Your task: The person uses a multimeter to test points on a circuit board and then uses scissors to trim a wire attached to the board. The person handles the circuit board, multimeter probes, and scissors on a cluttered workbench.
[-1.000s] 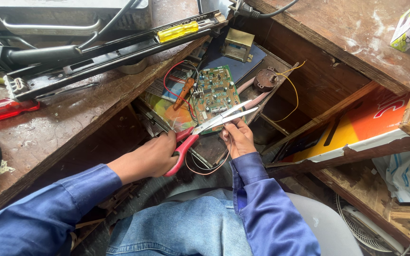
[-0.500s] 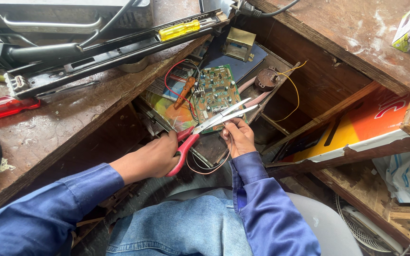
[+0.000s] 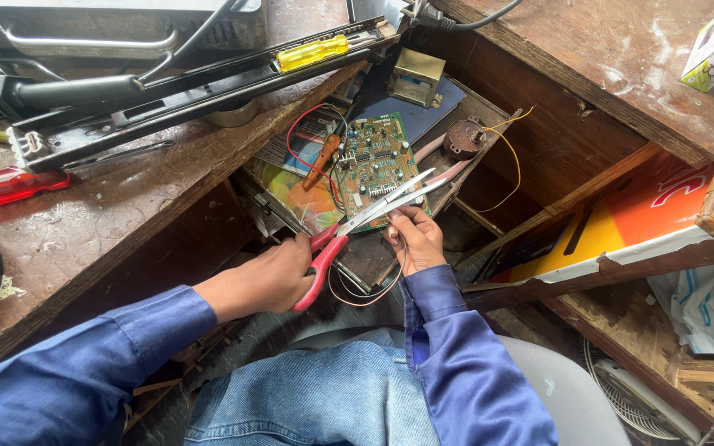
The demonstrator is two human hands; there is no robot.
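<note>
Left hand (image 3: 270,277) was closed on the red-handled scissors (image 3: 357,227), blades parted. Right hand (image 3: 415,239) pinched a thin wire (image 3: 365,299), apparently between the blades. The green board (image 3: 373,165) lay at twelve o'clock. A slip could nick the fingers (image 3: 402,216) or board.

Green-yellow-white carton (image 3: 708,51) on top-right shelf; orange-yellow-white signboard (image 3: 621,219) below.

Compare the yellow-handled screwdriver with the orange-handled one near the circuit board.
The yellow-handled screwdriver lies up on the workbench across a long black bar; the orange-handled screwdriver lies lower, in the open drawer beside the green circuit board. The yellow handle is translucent, the orange one opaque. Neither hand touches either: the left hand holds red-handled scissors.
</note>
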